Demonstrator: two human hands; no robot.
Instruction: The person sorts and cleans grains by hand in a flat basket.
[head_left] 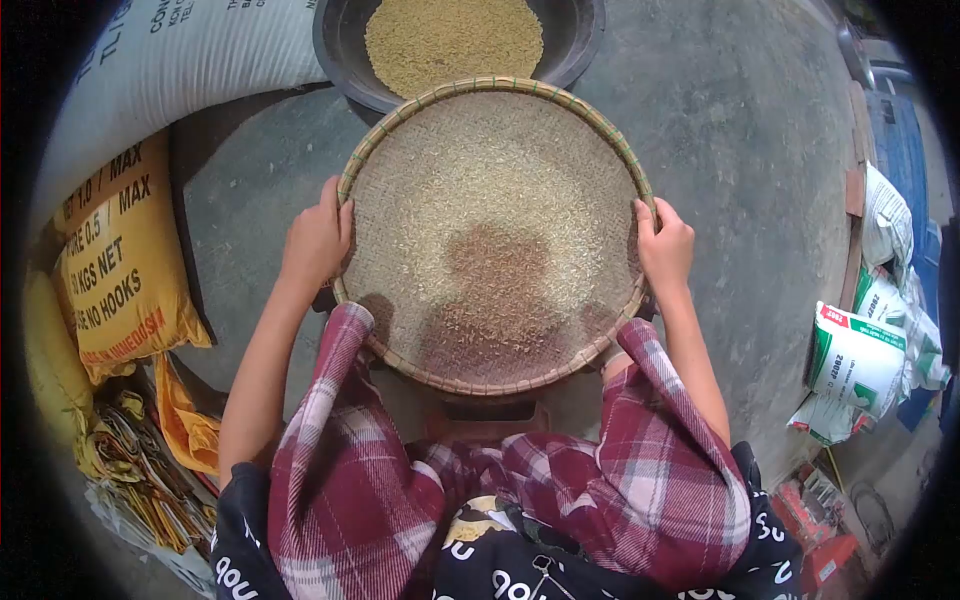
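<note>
A round woven bamboo winnowing tray (388,190) with a bound rim is held level above my lap. Pale grain (575,215) is spread over its middle, with darker, shaded grain toward my side. My left hand (318,240) grips the rim at the left, thumb over the edge. On the opposite side my right hand (666,240) holds the rim the same way; the fingers of both hands are partly hidden under the tray. Just beyond the far rim stands a black basin (575,45) with yellowish grain (455,45) in it, partly overlapped by the tray.
A large white sack (230,50) lies at upper left, above a yellow printed sack (120,260). Folded sacks (150,470) are piled at lower left. White and green bags (858,360) lie at right on the grey concrete floor (760,200).
</note>
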